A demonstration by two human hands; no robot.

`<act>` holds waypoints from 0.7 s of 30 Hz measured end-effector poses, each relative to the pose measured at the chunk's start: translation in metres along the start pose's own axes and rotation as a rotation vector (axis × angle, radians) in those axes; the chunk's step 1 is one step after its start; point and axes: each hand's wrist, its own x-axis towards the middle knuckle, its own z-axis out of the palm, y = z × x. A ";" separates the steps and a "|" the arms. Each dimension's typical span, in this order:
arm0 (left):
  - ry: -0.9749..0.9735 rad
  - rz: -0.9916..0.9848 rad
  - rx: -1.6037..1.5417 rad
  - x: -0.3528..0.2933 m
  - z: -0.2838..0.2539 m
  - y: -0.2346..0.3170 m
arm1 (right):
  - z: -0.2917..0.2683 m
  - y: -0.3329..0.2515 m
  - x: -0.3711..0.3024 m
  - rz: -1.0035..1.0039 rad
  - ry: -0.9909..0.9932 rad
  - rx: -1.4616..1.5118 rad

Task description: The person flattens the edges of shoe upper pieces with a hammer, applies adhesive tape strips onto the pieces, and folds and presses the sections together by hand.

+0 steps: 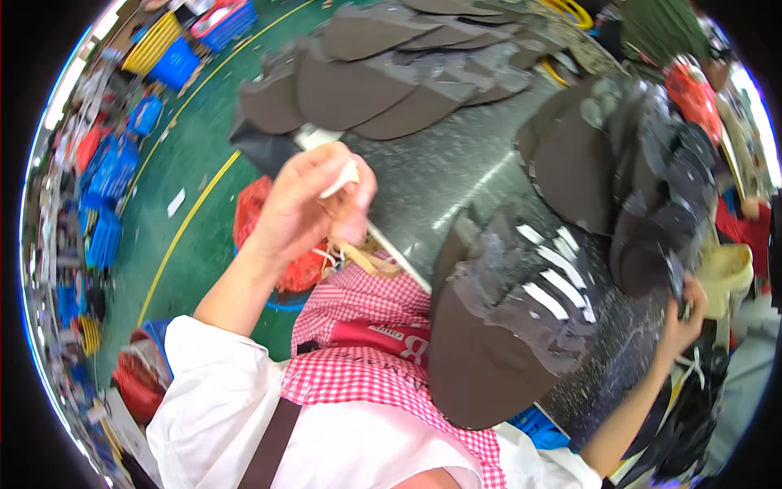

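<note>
My left hand (pixel 314 196) is raised beyond the near left edge of the dark table (pixel 436 175), its fingers closed on a small white strip (pixel 340 179). A tan strip (pixel 362 259) dangles below that hand. Far to the right, my right hand (pixel 686 316) is closed around a narrow dark thing (pixel 676 277) whose kind I cannot make out. Between the hands, a dark brown flat piece (pixel 489 371) with a rounded end overhangs the table's near edge. Grey glossy material covers its upper part, and several short white strips (pixel 544 300) lie across that.
Overlapping piles of similar dark pieces lie at the back (pixel 358 85) and right (pixel 570 163) of the table. A red bag (pixel 301 273) hangs below the left edge. Blue bins (pixel 173 63) stand across the green floor. A pale yellow container (pixel 725 273) sits beyond my right hand.
</note>
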 end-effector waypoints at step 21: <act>0.435 0.577 1.624 -0.087 -0.101 -0.071 | -0.002 -0.092 0.000 0.034 -0.052 -0.331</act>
